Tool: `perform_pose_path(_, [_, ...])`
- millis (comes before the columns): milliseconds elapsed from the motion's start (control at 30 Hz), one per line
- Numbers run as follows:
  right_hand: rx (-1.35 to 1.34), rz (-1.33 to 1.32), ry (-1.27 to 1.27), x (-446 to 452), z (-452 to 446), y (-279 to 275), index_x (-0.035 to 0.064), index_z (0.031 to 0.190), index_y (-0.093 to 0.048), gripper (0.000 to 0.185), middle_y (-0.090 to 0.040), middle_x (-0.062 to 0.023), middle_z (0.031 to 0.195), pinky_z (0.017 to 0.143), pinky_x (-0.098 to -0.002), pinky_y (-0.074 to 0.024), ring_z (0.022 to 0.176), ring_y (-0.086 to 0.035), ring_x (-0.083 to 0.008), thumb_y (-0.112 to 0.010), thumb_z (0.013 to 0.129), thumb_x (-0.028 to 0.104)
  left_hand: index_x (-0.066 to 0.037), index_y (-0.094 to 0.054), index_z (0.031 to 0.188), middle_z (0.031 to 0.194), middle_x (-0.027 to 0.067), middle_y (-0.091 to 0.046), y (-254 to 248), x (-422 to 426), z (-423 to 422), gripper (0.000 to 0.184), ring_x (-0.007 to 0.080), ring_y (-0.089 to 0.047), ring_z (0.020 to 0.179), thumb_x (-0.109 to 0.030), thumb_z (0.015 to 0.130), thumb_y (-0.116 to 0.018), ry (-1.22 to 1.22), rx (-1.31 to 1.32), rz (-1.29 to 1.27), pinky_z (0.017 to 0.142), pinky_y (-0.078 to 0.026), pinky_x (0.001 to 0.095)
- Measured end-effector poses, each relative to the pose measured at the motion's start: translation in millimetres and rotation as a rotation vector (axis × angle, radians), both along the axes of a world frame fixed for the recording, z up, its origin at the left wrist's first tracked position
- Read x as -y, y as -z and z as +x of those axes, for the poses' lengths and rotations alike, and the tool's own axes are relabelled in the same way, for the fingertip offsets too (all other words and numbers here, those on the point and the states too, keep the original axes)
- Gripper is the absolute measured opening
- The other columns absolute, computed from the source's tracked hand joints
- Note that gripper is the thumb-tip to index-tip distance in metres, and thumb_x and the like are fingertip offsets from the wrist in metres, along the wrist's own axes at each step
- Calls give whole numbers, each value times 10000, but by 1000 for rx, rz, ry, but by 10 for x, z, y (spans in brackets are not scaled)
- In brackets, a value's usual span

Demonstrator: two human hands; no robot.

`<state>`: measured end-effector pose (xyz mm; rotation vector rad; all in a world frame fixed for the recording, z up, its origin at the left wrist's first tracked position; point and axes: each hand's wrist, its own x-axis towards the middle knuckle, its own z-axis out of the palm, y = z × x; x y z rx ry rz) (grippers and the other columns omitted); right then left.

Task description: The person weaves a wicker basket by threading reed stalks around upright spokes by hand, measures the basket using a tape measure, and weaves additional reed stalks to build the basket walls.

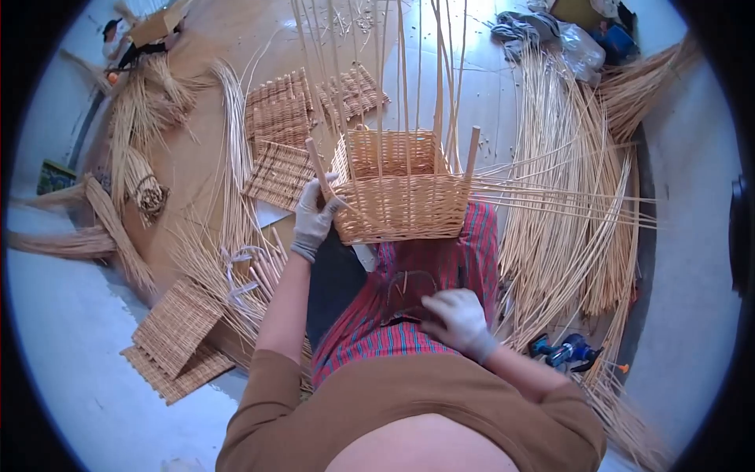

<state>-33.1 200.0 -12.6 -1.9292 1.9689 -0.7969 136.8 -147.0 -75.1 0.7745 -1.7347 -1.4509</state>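
Note:
A rectangular woven wicker basket (405,206) rests on my knees, its long upright stakes (405,86) rising out of view. Thick wooden posts stand at its near corners. My left hand (314,216), in a pale work glove, is closed around the basket's left corner at the post (318,167). Over my lap, my gloved right hand (458,321) is apart from the basket, fingers loosely bent and spaced, with nothing visible in them. It lies by the pocket of a red and blue striped apron (401,340). Loose weaving strands (566,198) stick out from the basket's right side.
Long willow rods (566,157) spread over the floor at the right, near a blue power tool (570,352). Woven panels (279,114) lie beyond the basket, others (179,326) at lower left. Bundled rods (145,185) lie left. Another person (118,43) is at far left.

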Motion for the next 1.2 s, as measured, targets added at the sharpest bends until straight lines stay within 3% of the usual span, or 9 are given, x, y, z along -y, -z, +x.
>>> perform_pose_path(200, [-103, 25, 17, -277, -102, 242, 138, 998, -738, 279, -703, -48, 956, 796, -435, -495, 872, -665, -267, -773, 799, 331, -83, -567, 1303, 919, 23, -585, 97, -491, -176, 497, 113, -567, 810, -172, 878, -810, -520, 40, -173, 734, -498, 281])
perform_pose_path(300, [233, -33, 69, 48, -262, 242, 90, 1063, -726, 270, -710, -108, 1018, 721, -405, -539, 851, -673, -294, -737, 861, 268, -63, -606, 1139, 892, 41, -597, 5, -599, -93, 292, 143, -582, 791, -143, 907, -764, -596, 40, -139, 736, -499, 307])
perform_pose_path(400, [414, -53, 218, 515, -396, -88, 103, 1310, -616, 514, -649, -163, 1173, 792, -397, -562, 908, -685, -294, -770, 861, 303, -40, -656, 989, 914, 107, -644, -392, -904, -133, 178, 228, -623, 770, -210, 953, -694, -277, 295, -364, 764, -510, 369])
perform_pose_path(533, [232, -232, -14, 1105, -516, -282, 119, 1431, -514, 740, -602, -184, 1220, 818, -401, -565, 954, -668, -344, -826, 804, 359, -57, -616, 1251, 1021, 91, -685, -750, -1338, -574, 320, 192, -669, 970, -209, 974, -664, 241, 476, -15, 914, -524, 335])
perform_pose_path(600, [252, -123, -146, 1253, -660, -654, 102, 1431, -512, 729, -585, -182, 1260, 926, -404, -534, 1116, -627, -373, -818, 814, 340, -48, -608, 1187, 1009, 0, -650, -767, -1321, -788, 286, 114, -622, 955, -127, 936, -721, 360, -248, 465, 841, -528, 284])
perform_pose_path(633, [260, -180, -145, 1318, -718, -805, 110, 1425, -526, 711, -627, -167, 1171, 868, -406, -547, 1025, -660, -348, -812, 810, 325, -54, -593, 1137, 976, -12, -625, -816, -1190, -808, 242, 99, -597, 905, -123, 941, -718, 380, -149, 384, 801, -514, 265])
perform_pose_path(800, [-25, -240, 17, 1702, -1536, -1270, 101, 1134, -712, 335, -679, -97, 725, 715, -437, -543, 740, -688, -300, -750, 851, 276, -65, -548, 949, 811, -28, -538, -1639, -492, -815, 113, 61, -495, 727, -91, 990, -650, -36, -150, -69, 656, -457, 244])
perform_pose_path(1033, [-359, -271, 213, 1885, -2198, -1063, 128, 862, -741, 220, -689, -100, 810, 873, -453, -455, 856, -662, -311, -676, 890, 336, -42, -634, 959, 813, 40, -633, -941, 642, -208, 69, 96, -586, 764, -97, 971, -674, -435, 252, -532, 703, -499, 280])
perform_pose_path(1200, [-287, -226, 249, 1867, -2348, -913, 121, 828, -728, 254, -688, -72, 794, 862, -430, -445, 841, -657, -284, -704, 878, 369, -35, -701, 1096, 993, 11, -704, -851, 536, -273, 157, 103, -625, 907, -68, 943, -710, -377, 4, -333, 823, -527, 273])
